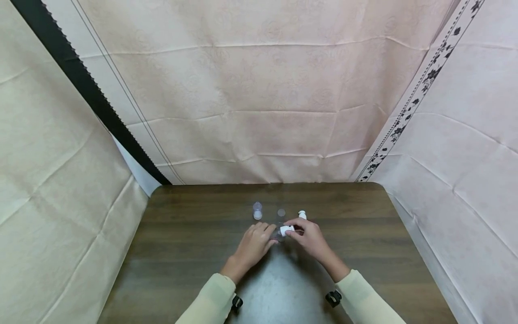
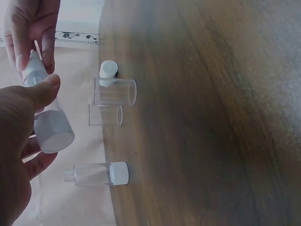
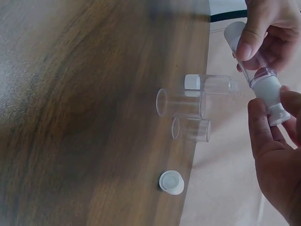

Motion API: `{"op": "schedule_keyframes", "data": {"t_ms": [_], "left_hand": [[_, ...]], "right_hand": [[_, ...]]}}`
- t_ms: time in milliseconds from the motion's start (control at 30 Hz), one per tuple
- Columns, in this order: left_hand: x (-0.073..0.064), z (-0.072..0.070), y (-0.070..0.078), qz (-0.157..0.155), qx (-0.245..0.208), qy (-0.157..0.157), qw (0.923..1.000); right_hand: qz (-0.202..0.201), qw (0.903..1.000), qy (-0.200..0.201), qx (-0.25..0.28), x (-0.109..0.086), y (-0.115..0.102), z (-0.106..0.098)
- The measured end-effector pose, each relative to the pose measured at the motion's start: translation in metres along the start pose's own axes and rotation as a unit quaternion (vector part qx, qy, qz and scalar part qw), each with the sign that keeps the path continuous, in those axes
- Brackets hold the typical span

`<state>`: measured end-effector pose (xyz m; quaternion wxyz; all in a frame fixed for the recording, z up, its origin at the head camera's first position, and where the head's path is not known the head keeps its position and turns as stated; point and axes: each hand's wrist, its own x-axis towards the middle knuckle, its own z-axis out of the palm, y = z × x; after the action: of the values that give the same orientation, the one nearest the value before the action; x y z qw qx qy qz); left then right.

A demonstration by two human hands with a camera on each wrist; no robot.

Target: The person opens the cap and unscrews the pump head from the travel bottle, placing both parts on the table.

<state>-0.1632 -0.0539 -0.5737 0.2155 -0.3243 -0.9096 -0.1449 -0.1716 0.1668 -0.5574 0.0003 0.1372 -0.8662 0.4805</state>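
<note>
My left hand (image 1: 254, 243) grips a clear bottle (image 2: 54, 133) with a white base, thumb on one side and fingers on the other. The bottle is tilted above the table. At its neck, my right hand (image 1: 309, 236) pinches a white pump top (image 3: 267, 92) between thumb and fingers. The pump top sits at the bottle's mouth, in line with the body. Part of the clear wall is hidden by my left thumb and fingers in the left wrist view.
Beyond my hands on the wooden table (image 1: 194, 252) stands another clear bottle (image 3: 216, 84) with a white base. Two clear cylinders, a larger one (image 3: 181, 103) and a smaller one (image 3: 190, 130), stand near it. A white cap-like piece (image 3: 171, 182) is at the right. Cloth (image 1: 259, 112) hangs behind.
</note>
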Motion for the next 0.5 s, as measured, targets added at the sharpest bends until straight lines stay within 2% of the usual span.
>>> {"op": "schedule_keyframes", "data": {"t_ms": [133, 267, 433, 500], "left_hand": [[0.0002, -0.0015, -0.0004, 0.007, -0.016, -0.016, 0.9997], [0.0007, -0.0025, -0.0009, -0.001, -0.046, -0.049, 0.9978], [-0.0009, -0.0011, -0.002, -0.026, -0.095, -0.091, 0.9909], [-0.002, 0.0001, -0.0025, -0.031, -0.104, -0.099, 0.9892]], "right_hand": [[-0.031, 0.9993, 0.004, -0.02, -0.0018, 0.0007, -0.0005], [-0.081, 0.9958, 0.013, -0.039, -0.0038, 0.0015, -0.0006], [-0.176, 0.9819, 0.013, -0.069, -0.0056, 0.0029, -0.001], [-0.195, 0.9779, 0.007, -0.074, -0.0056, 0.0029, -0.0012]]}}
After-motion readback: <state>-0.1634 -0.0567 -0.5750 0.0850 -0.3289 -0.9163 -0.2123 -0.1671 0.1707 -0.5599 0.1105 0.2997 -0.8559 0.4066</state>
